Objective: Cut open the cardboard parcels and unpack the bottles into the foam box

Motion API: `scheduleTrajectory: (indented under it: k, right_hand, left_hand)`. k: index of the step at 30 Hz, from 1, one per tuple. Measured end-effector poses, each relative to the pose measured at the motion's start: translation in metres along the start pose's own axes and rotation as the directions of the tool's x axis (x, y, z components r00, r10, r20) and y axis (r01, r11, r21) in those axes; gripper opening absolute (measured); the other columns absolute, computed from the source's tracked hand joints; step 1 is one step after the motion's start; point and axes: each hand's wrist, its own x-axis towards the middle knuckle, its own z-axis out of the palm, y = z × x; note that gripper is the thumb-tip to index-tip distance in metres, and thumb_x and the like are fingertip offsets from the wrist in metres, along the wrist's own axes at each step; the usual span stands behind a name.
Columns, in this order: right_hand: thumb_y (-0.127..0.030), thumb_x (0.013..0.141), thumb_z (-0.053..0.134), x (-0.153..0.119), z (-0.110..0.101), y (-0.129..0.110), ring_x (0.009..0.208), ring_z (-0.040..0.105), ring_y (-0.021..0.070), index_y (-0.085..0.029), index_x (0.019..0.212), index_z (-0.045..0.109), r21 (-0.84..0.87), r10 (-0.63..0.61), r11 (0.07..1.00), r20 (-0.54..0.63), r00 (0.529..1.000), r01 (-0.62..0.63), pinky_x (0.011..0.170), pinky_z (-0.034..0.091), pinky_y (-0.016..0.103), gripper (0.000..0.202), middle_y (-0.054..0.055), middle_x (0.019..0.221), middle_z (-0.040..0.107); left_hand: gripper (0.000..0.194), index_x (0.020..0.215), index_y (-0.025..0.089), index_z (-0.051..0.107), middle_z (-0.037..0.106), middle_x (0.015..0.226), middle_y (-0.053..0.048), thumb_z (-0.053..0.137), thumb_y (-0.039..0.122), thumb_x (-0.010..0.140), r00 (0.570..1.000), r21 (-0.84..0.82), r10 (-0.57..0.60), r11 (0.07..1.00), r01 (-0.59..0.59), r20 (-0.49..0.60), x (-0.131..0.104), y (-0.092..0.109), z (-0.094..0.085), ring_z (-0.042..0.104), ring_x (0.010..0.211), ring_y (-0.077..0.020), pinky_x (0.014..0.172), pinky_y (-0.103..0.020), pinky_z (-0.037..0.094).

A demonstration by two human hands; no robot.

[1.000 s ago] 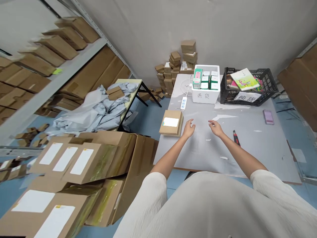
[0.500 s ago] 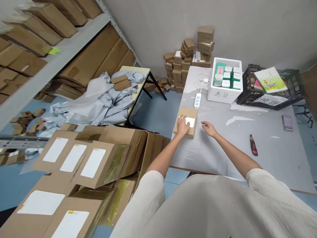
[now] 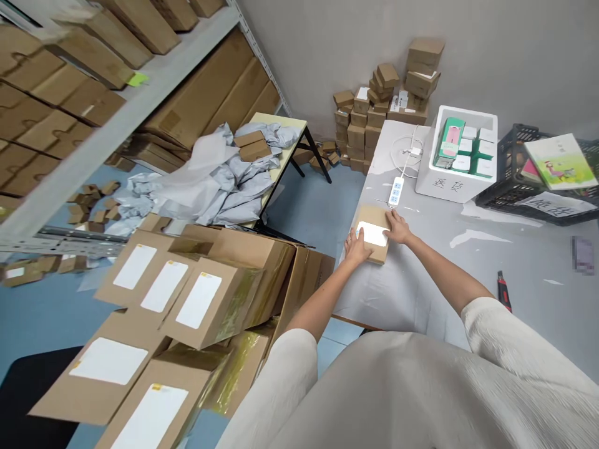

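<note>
A small flat cardboard box with a white label on top lies near the left edge of the grey-covered table. My left hand grips its left side, thumb on the label. My right hand is at the box's right side, fingers against its edge. Just beyond the box, a white power strip lies on the table with its cable looping behind. A red and black box cutter lies to the right.
A white foam box holds green and white cartons. A black crate with a picture book stands right of it. Large labelled cartons are stacked at the left, below a shelf. Small boxes are piled by the wall.
My right hand has come in from the right and now touches the box. My left hand stays on it. The whole view has shifted, with table items appearing further right.
</note>
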Motion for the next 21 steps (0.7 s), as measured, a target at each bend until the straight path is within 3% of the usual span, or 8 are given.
scheduleTrajectory:
  k: [3, 10, 15, 21]
  right_hand:
    - [-0.043, 0.088, 0.068, 0.001, -0.003, 0.0, 0.16, 0.025, 0.0462, -0.029, 0.173, 0.023, -0.047, 0.021, 0.999, 0.036, 0.999, -0.02, 0.123, 0.033, 0.067, 0.097, 0.012, 0.184, 0.007]
    - [-0.05, 0.09, 0.068, -0.009, -0.009, 0.008, 0.158, 0.029, 0.0443, -0.032, 0.172, 0.024, -0.073, 0.054, 0.996, -0.007, 0.999, -0.054, 0.123, 0.032, 0.064, 0.094, 0.011, 0.183, 0.014]
    - [-0.051, 0.09, 0.068, -0.023, -0.017, 0.025, 0.156, 0.03, 0.045, -0.032, 0.171, 0.026, -0.077, 0.087, 0.993, -0.047, 0.995, -0.091, 0.121, 0.033, 0.064, 0.093, 0.012, 0.181, 0.019]
    - [-0.056, 0.087, 0.07, -0.041, -0.028, 0.05, 0.155, 0.031, 0.0453, -0.032, 0.169, 0.031, -0.039, 0.128, 0.991, -0.064, 0.99, -0.131, 0.121, 0.032, 0.064, 0.094, 0.012, 0.18, 0.022]
  left_hand:
    - [0.107, 0.172, 0.028, 0.017, 0.006, 0.183, -0.017, 0.078, 0.048, 0.087, 1.0, 0.011, 0.019, 1.0, -0.019, 0.011, 0.0, 0.0, 0.0, 0.017, 0.167, -0.0426, 0.131, -0.055, 0.022]
    - [0.104, 0.173, 0.025, 0.019, 0.005, 0.183, -0.02, 0.077, 0.046, 0.089, 0.997, 0.091, 0.063, 0.994, -0.066, 0.04, 0.004, 0.008, -0.009, 0.021, 0.165, -0.043, 0.13, -0.055, 0.026]
    - [0.105, 0.173, 0.021, 0.021, 0.008, 0.182, -0.023, 0.079, 0.046, 0.089, 0.991, 0.144, 0.128, 0.98, -0.134, 0.05, 0.004, 0.029, -0.01, 0.025, 0.163, -0.0429, 0.128, -0.051, 0.031]
    - [0.105, 0.173, 0.022, 0.021, 0.009, 0.182, -0.021, 0.079, 0.046, 0.089, 0.984, 0.124, 0.152, 0.979, -0.163, 0.092, 0.0, 0.054, 0.004, 0.025, 0.164, -0.0426, 0.129, -0.051, 0.03]
